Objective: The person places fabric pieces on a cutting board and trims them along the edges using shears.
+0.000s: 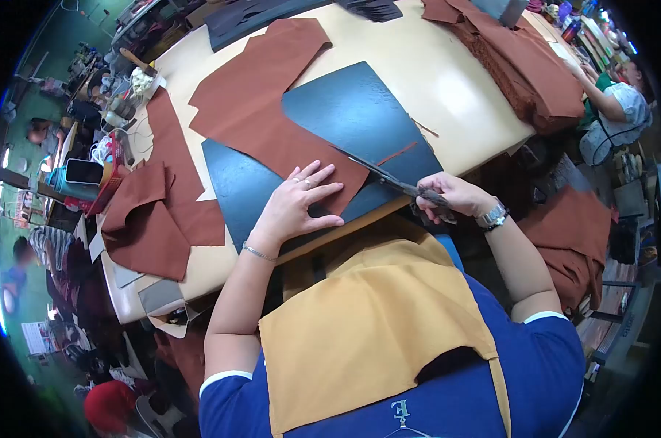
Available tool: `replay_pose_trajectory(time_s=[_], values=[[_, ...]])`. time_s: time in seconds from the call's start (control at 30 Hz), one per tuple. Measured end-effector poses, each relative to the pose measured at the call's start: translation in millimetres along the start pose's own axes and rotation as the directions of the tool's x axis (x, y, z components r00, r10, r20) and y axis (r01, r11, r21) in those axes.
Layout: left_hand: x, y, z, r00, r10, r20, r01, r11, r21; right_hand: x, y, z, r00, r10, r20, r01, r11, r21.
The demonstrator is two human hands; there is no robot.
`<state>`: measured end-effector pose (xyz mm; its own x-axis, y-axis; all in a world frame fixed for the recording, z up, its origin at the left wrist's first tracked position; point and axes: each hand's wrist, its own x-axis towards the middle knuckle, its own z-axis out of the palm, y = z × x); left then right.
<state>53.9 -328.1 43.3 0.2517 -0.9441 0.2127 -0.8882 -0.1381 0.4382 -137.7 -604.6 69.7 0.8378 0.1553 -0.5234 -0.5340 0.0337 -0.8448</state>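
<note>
A reddish-brown piece of fabric (272, 95) lies partly over a dark board (360, 95) on the table. My left hand (305, 201) rests flat on the fabric's near end, fingers spread. In my right hand (443, 197) is a pair of scissors (392, 179), gripped by the handles, with the blades pointing left across the fabric's right edge. How far the blades are parted is hard to make out. A thin reddish strip (397, 152) lies on the board just beyond the scissors.
More brown fabric pieces (155, 219) lie at the left of the pale table (462, 66), beside a red basket (111, 179) with a phone (84, 171). A stack of brown fabric (520, 73) sits at the back right. Another person (615, 109) is at the far right.
</note>
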Motion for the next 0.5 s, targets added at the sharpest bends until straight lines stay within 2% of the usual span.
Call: replay_pose_trajectory(time_s=[0.13, 0.27, 0.37, 0.43, 0.5], values=[[-0.7, -1.0, -0.7, 1.0, 0.003, -0.01, -0.004, 1.0, -0.01, -0.8, 3.8, -3.5, 1.0, -0.023, -0.021, 0.023, 1.0, -0.016], [-1.8, -1.0, -3.2, 1.0, 0.015, -0.011, -0.015, 1.0, -0.025, -5.6, 6.6, -5.5, 0.999, 0.034, -0.025, -0.035, 0.999, -0.038], [-2.3, -1.8, -2.0, 1.0, 0.024, 0.0, -0.024, 1.0, 0.001, 1.2, 6.2, -0.8, 0.998, -0.066, 0.008, 0.066, 0.998, 0.002], [-1.0, -1.0, -3.0, 0.999, 0.036, 0.004, -0.036, 0.999, 0.017, 10.8, 0.9, 0.7, 1.0, -0.016, -0.026, 0.014, 0.997, -0.071], [-2.4, -0.5, -2.9, 1.0, 0.029, -0.005, -0.029, 0.999, 0.018, 19.1, -0.7, 1.7, 1.0, -0.01, -0.014, 0.01, 1.0, 0.0]])
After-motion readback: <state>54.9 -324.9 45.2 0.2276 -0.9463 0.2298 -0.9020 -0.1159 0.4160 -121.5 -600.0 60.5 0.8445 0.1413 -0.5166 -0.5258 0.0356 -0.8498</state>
